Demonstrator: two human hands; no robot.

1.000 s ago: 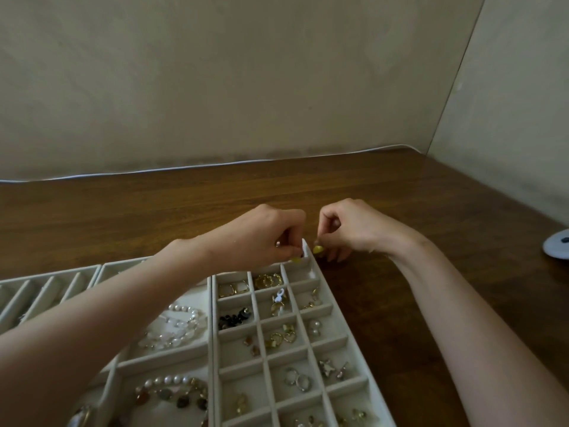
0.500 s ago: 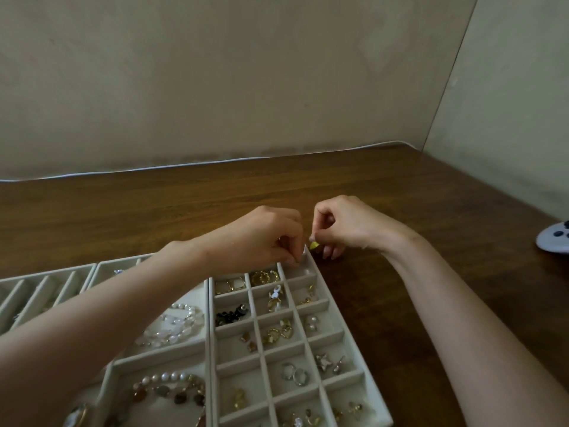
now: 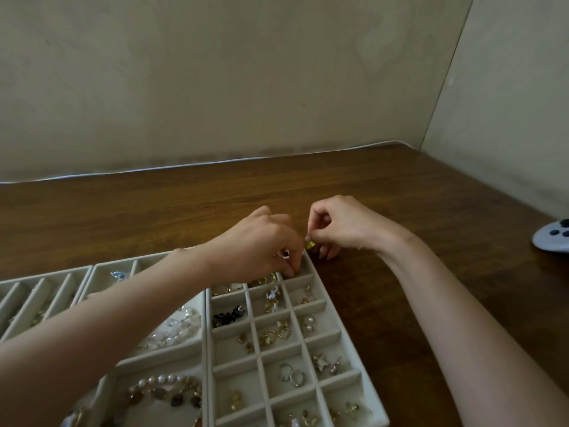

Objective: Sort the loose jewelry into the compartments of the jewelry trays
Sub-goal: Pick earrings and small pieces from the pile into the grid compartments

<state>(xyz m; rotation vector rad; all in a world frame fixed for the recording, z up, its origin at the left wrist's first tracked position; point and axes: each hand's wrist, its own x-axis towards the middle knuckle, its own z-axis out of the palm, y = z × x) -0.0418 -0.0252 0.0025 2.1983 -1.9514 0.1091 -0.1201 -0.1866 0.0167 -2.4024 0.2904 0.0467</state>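
A cream grid tray (image 3: 345,337) of small compartments lies at the lower middle, holding gold, silver and pearl earrings. My left hand (image 3: 261,241) hovers over its far right corner compartment, fingers pinched together; a tiny white-and-dark piece shows between them. My right hand (image 3: 341,226) is just beyond that corner, thumb and forefinger pinching a small yellow-gold piece (image 3: 310,245) above the table. A wider tray (image 3: 101,269) to the left holds pearl strands (image 3: 172,331) and a beaded bracelet (image 3: 166,389).
A slotted ring tray (image 3: 34,297) sits at the far left. The trays rest on a dark wooden table (image 3: 215,198) against a beige wall corner. A white controller (image 3: 552,238) lies at the right edge.
The view has dipped and shifted slightly. Both hands stay at the tray's far right corner; my left fingers have lowered toward the corner compartment, and my right hand has lifted a little.
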